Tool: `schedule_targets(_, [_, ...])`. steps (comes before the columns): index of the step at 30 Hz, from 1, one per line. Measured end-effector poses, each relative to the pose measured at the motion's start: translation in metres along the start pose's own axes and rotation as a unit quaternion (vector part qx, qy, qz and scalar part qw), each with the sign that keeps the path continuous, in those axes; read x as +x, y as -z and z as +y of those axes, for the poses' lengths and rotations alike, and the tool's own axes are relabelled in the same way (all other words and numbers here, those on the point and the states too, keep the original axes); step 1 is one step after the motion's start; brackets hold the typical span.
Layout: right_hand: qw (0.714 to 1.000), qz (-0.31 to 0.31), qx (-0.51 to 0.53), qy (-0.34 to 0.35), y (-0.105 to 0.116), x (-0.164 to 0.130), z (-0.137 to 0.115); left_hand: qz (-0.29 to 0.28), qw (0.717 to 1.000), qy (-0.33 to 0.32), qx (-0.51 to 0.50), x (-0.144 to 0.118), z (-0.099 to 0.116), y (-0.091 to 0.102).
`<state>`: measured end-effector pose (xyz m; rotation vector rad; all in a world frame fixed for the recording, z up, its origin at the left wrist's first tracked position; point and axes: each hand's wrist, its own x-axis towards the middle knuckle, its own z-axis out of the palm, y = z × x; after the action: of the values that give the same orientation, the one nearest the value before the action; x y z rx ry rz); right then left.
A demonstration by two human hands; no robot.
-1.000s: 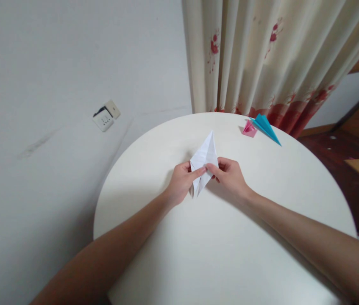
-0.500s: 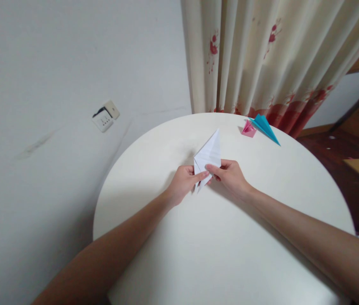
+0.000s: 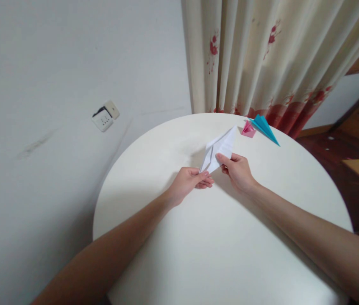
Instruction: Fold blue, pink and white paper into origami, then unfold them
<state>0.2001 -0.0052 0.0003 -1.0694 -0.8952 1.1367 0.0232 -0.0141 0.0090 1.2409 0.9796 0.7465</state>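
Both hands on white paper (image 3: 219, 148) over table (image 3: 217, 237): right hand (image 3: 238, 171) grip pinching its side, left hand (image 3: 188, 183) nipping lower tip, so I read folds steady. Pink fold (image 3: 248, 129), blue plane (image 3: 264, 127) parked nearby.

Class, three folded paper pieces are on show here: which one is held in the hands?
The white folded paper, pinched by the left hand and right hand. The pink piece and blue piece lie untouched.

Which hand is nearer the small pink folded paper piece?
Right. The right hand sits just below the small pink folded paper piece; the left hand is farther, down-left.
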Motion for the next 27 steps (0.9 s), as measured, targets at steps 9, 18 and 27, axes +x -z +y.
schedule_targets(9, [0.999,-0.049,-0.011,-0.004,-0.002,-0.005,0.005,0.021,0.999,-0.014,-0.021,0.004,-0.002,-0.002])
schedule_targets(18, [0.999,-0.050,-0.005,-0.006,-0.003,-0.007,0.002,0.003,1.000,-0.015,-0.027,0.004,-0.003,-0.002])
schedule_targets(27, [0.992,-0.116,-0.018,-0.041,-0.014,-0.019,-0.007,0.029,0.998,-0.048,0.001,0.008,-0.005,0.000])
